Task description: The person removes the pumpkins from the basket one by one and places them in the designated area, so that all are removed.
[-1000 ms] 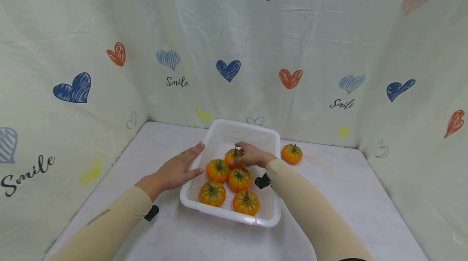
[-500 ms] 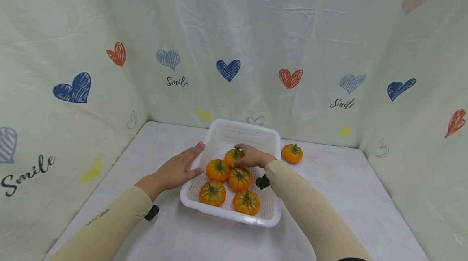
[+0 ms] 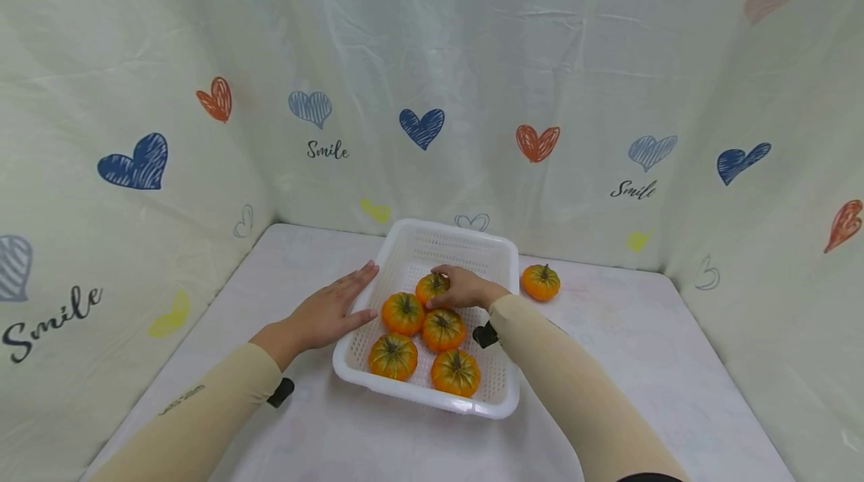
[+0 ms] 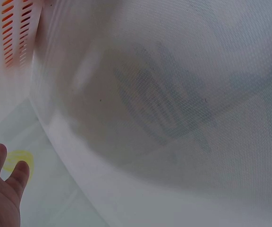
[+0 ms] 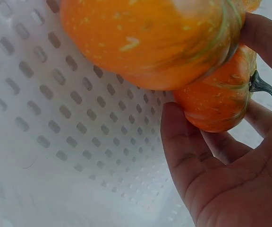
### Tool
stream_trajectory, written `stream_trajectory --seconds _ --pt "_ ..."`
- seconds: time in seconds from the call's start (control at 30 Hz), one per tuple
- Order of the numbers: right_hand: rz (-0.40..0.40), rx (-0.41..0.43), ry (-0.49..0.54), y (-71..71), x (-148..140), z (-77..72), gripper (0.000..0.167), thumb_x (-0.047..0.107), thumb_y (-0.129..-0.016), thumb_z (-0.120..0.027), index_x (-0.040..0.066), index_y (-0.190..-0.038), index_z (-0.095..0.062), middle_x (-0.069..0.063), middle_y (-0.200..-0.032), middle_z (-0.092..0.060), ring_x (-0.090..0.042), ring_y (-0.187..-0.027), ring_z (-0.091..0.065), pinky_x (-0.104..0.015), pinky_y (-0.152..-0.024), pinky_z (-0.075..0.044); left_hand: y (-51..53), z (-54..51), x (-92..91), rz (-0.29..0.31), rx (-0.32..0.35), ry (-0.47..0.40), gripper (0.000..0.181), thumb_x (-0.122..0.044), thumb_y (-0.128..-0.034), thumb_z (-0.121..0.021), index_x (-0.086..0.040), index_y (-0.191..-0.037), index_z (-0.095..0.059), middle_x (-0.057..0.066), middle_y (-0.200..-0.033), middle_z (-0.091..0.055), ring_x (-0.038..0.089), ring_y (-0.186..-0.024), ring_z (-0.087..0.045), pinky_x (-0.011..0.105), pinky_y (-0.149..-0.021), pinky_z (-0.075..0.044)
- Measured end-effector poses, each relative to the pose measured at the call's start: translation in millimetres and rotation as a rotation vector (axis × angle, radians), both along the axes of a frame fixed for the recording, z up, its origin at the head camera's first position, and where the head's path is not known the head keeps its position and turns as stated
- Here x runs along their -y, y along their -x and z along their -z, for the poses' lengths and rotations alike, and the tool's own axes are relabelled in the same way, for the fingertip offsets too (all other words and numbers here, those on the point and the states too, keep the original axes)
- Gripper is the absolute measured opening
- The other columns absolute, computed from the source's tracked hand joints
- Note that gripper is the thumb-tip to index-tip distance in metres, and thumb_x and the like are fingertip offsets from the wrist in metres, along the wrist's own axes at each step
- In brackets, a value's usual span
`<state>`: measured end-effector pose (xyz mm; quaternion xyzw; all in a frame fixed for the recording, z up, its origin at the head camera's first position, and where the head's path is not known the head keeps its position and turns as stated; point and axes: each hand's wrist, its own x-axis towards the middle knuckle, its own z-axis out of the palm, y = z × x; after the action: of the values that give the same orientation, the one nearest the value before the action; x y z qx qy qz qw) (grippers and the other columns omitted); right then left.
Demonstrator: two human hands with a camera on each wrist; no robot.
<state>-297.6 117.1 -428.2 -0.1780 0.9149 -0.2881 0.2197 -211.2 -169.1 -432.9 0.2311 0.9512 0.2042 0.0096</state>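
A white plastic basket [image 3: 496, 384] stands on the table with several small orange pumpkins in it. My right hand [image 3: 467, 288] reaches inside and grips the farthest pumpkin [image 3: 430, 287], thumb on the near side and fingers round the far side. The right wrist view shows this pumpkin [image 5: 216, 106] with its dark stem between the fingers, and a nearer pumpkin [image 5: 145, 38] partly covering it. With fingers spread, my left hand [image 3: 327, 311] touches the basket's left rim. In the left wrist view only part of the left hand [image 4: 4, 194] shows, beside the basket's slotted wall [image 4: 13, 38].
One more pumpkin [image 3: 540, 282] sits on the table [image 3: 607, 332] just right of the basket. A pale curtain [image 3: 580, 77] with hearts and "Smile" lettering hangs round the back and both sides of the table.
Over the past second my right fingers have settled round the far pumpkin, its top now showing more between thumb and fingers. The left hand and the basket stay in place.
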Motion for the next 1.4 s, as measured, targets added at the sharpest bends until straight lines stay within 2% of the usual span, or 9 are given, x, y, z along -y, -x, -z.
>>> stream_trajectory --seconds 0.43,0.73,1.07,1.4 --pt "0.038 -0.028 0.005 3.0 0 1.3 0.081 0.037 -0.081 -0.083 0.014 -0.149 -0.046 -0.009 -0.138 -0.056 -0.024 -0.12 -0.053 -0.044 -0.108 -0.041 -0.7 -2.0 -0.3 -0.002 0.011 0.007 0.077 -0.045 -0.0999 -0.056 -0.014 -0.161 -0.019 0.007 -0.165 -0.018 0.033 -0.147 -0.024 0.058 -0.114 -0.024" --pt "0.091 -0.092 0.077 6.3 -4 -1.1 0.076 0.033 -0.081 -0.083 0.011 -0.146 -0.048 -0.011 -0.134 -0.057 -0.025 -0.112 -0.055 -0.044 -0.103 -0.045 -0.5 -1.0 -0.8 -0.01 0.015 0.018 0.078 -0.047 -0.0997 -0.055 -0.015 -0.161 -0.019 0.006 -0.165 -0.018 0.033 -0.147 -0.024 0.058 -0.115 -0.024" --pt "0.149 -0.137 0.167 7.8 -12 -16.3 0.081 0.036 -0.081 -0.083 0.016 -0.149 -0.044 -0.01 -0.136 -0.054 -0.026 -0.112 -0.055 -0.045 -0.099 -0.048 -1.9 -3.5 0.2 -0.011 0.018 0.022 0.082 -0.056 -0.0985 -0.05 -0.014 -0.161 -0.018 0.006 -0.165 -0.017 0.033 -0.147 -0.024 0.058 -0.115 -0.024" --pt "0.134 -0.174 0.276 4.3 -31 -37.1 0.083 0.043 -0.083 -0.081 0.02 -0.151 -0.041 -0.007 -0.132 -0.055 -0.023 -0.107 -0.057 -0.04 -0.095 -0.051 -2.2 -3.2 0.2 -0.008 0.017 0.023 0.081 -0.056 -0.0988 -0.05 -0.015 -0.161 -0.019 0.006 -0.165 -0.017 0.033 -0.147 -0.024 0.058 -0.115 -0.024"
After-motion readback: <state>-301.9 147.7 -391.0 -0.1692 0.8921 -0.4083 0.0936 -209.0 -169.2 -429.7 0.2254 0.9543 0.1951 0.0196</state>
